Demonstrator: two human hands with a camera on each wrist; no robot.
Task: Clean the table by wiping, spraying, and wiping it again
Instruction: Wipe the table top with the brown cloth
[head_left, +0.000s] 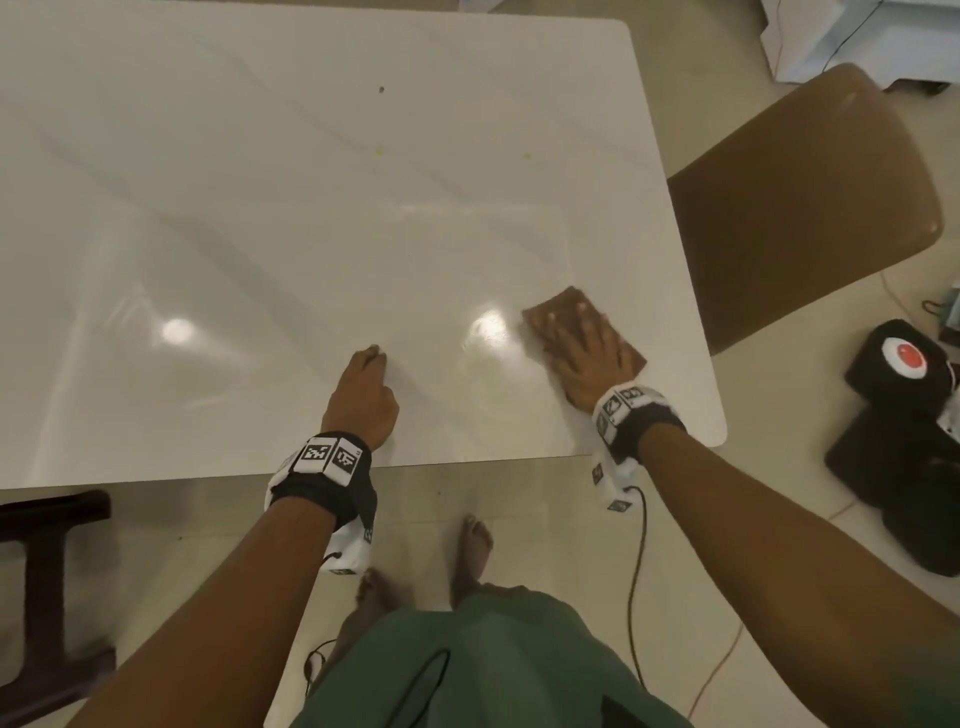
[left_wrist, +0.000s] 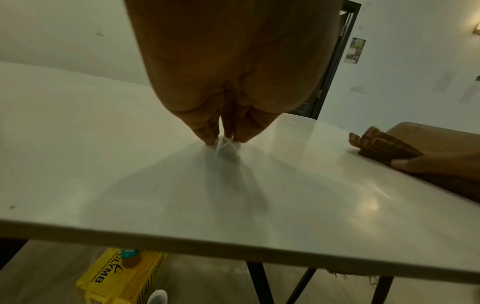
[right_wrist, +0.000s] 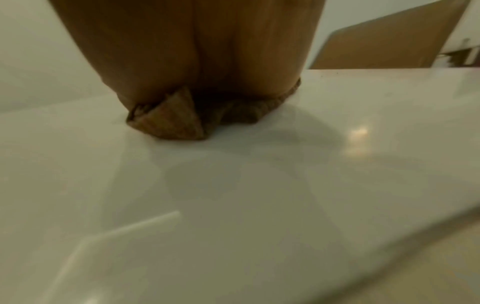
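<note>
**Wipe pass, near right corner of table**

R hand (head_left: 592, 358) lies flat on brown cloth (head_left: 571, 306), fingers straight and spread, palm pressing cloth onto the white table (head_left: 311, 208). Cloth sits near the right edge, close to the near right corner, fully on the top, not overhanging. Right wrist view: cloth (right_wrist: 171, 123) bunched under the heel of the hand (right_wrist: 194, 51), one folded corner poking out toward the near edge; table surface (right_wrist: 233, 205) between cloth and near edge is bare and glossy.

L hand (head_left: 363, 400) rests close to the near edge, roughly mid-width of what shows, well apart from the R hand. Fingers curled, tips down on the top. Left wrist view: fingertips (left_wrist: 207, 135) bunched together and touching the surface (left_wrist: 103, 164); holds nothing that I can make out, a pale streak at the tips is too blurred to identify.

Top otherwise: small dark speck (head_left: 382, 89) toward the far edge, two faint yellowish specks (head_left: 382, 152) mid-table. Far right corner rounded, near right corner rounded. Lamp glare in two spots nr the hands.

Off the table: brown chair (head_left: 805, 208) tight against the right edge. Dark furniture frame (head_left: 47, 597) on floor at near left. Black device w/ red button (head_left: 904, 358) on floor right of the near corner. Under the table, left wrist view: yellow box (left_wrist: 116, 277) on floor, black table legs (left_wrist: 257, 281).
</note>
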